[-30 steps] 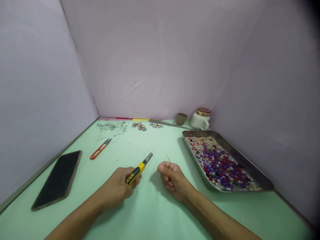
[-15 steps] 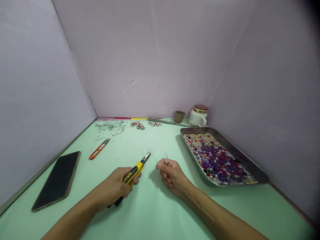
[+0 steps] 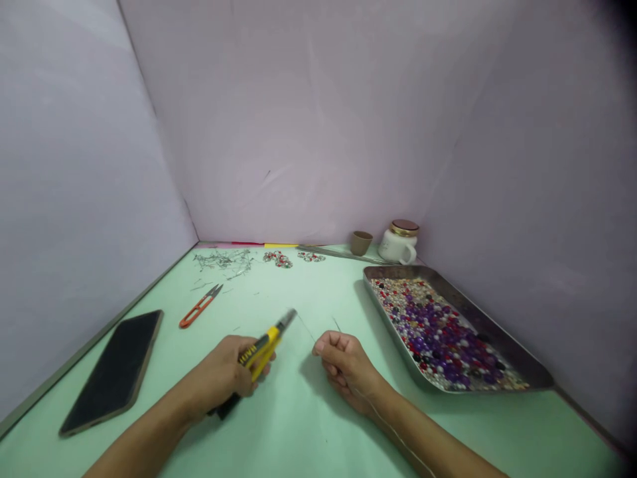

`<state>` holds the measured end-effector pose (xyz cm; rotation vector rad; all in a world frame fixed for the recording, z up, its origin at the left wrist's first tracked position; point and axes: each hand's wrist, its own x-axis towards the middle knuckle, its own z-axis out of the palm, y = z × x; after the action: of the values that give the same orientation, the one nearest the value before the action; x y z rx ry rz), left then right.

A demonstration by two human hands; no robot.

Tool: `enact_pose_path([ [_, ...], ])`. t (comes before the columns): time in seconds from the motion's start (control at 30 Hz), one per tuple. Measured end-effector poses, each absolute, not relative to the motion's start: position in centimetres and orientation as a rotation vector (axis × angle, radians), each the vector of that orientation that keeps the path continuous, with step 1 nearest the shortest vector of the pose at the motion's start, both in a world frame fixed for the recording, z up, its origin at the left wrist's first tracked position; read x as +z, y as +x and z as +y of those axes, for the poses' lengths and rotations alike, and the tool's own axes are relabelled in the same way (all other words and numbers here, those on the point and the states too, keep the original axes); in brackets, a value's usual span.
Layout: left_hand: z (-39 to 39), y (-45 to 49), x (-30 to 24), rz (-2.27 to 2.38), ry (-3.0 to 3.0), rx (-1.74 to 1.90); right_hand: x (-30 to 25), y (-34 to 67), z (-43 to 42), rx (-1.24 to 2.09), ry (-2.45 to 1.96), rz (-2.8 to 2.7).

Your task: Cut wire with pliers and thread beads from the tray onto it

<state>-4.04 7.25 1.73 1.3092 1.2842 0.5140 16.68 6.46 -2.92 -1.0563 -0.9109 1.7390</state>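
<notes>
My left hand (image 3: 231,373) is closed around the yellow-and-black handles of a pair of pliers (image 3: 266,345). Their metal jaws, a little blurred, point up and to the right. A thin wire (image 3: 305,326) runs from the jaw tip to my right hand (image 3: 346,368), where thumb and forefinger pinch it. Behind the right fingers a short end of wire sticks up. Along the right wrist and forearm lies a long pale strand; I cannot tell whether it is the same wire.
A metal tray (image 3: 540,378) of mixed beads stands at right. On the left lie a phone (image 3: 114,372) and orange thread snips (image 3: 200,307). At the back are wire scraps (image 3: 223,261), beaded pieces (image 3: 277,259), long wires (image 3: 338,253), a brown cup (image 3: 361,243) and a lidded mug (image 3: 398,244).
The wire stretch that stuck out past the plier jaws no longer shows; the wire now ends at their tip. My view has tilted up slightly. Both hands keep their holds.
</notes>
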Motion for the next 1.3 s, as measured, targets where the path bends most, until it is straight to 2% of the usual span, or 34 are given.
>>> enact_pose_path([
  [0.13, 9.1, -6.7, 1.7, 1.603, 1.071, 0.968, -3.2, 16.8, 6.4, 1.739, -1.040, -0.936],
  [0.2, 9.3, -7.2, 1.7, 1.570, 1.067, 0.997, -3.4, 17.0, 6.6, 1.759, -0.987, -0.869],
  [0.33, 7.8, -5.2, 1.9, 1.270, 1.173, 0.788, -3.5, 17.5, 7.0, 1.844, -0.844, -0.746],
  [0.5, 5.9, -2.6, 2.1, 1.165, 1.301, 0.579, -3.3, 18.1, 7.0, 2.055, -0.703, -0.637],
  [0.67, 5.7, -2.4, 2.2, 1.209, 1.417, 0.525, -3.4, 18.2, 7.0, 2.172, -0.600, -0.597],
  [1.3, 5.8, -2.4, 2.7, 1.206, 1.543, 0.503, -3.6, 18.2, 7.0, 2.227, -0.573, -0.521],
])
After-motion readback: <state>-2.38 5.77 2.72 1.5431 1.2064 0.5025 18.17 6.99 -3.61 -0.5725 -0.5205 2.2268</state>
